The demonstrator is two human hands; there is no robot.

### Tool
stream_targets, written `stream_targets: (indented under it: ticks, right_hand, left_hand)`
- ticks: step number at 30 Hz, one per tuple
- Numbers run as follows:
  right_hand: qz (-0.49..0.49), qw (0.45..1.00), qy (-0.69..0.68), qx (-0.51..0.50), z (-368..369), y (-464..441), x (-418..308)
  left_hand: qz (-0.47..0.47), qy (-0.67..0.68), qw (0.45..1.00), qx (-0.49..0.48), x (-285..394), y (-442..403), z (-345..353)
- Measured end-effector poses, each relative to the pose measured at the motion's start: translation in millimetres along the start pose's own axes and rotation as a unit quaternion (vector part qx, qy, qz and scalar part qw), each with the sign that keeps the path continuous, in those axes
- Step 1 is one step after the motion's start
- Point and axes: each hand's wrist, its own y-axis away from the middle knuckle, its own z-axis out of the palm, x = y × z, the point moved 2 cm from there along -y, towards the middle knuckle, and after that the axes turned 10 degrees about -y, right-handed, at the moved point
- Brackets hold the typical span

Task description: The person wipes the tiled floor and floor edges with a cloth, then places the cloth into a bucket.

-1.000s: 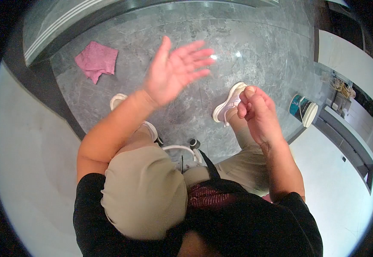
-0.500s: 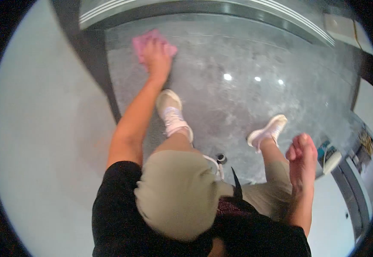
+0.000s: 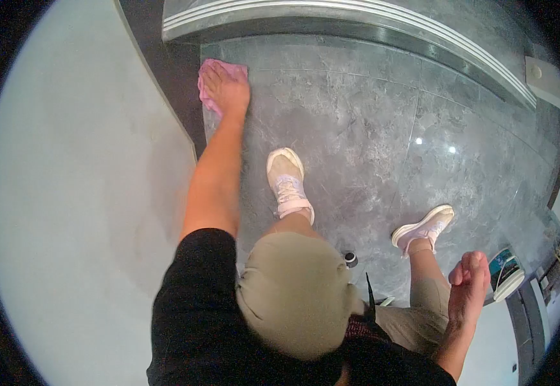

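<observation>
A crumpled pink cloth (image 3: pixel 205 96) lies on the grey floor, up against the dark strip at the foot of the wall. My left hand (image 3: pixel 228 91) presses down on it, fingers bent over the cloth, which shows around the fingertips and along the hand's left side. At the lower right, my right hand (image 3: pixel 469 283) is curled into a loose fist beside my right knee. Nothing shows in that fist, and it touches nothing I can see.
A step (image 3: pixel 357 16) with pale ridged lines crosses the top. The pale wall (image 3: pixel 80 180) runs along the left. My left shoe (image 3: pixel 286 177) and right shoe (image 3: pixel 424 228) stand on the floor (image 3: pixel 350 135). A small dark round object (image 3: pixel 350 259) and a bucket (image 3: pixel 506 278) are nearby.
My left hand has slid the pink cloth left across the floor to the dark strip by the wall. The whole view has shifted somewhat. My right hand stays closed near the knee.
</observation>
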Motion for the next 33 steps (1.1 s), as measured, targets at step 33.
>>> stream_targets:
  ticks: [33]
  right_hand:
    - [-0.067, 0.990, -0.126, -0.025, -20.7, 34.6, -18.8]
  left_hand:
    - [0.397, 0.121, 0.893, -0.174, 273.1, 104.7, -70.1]
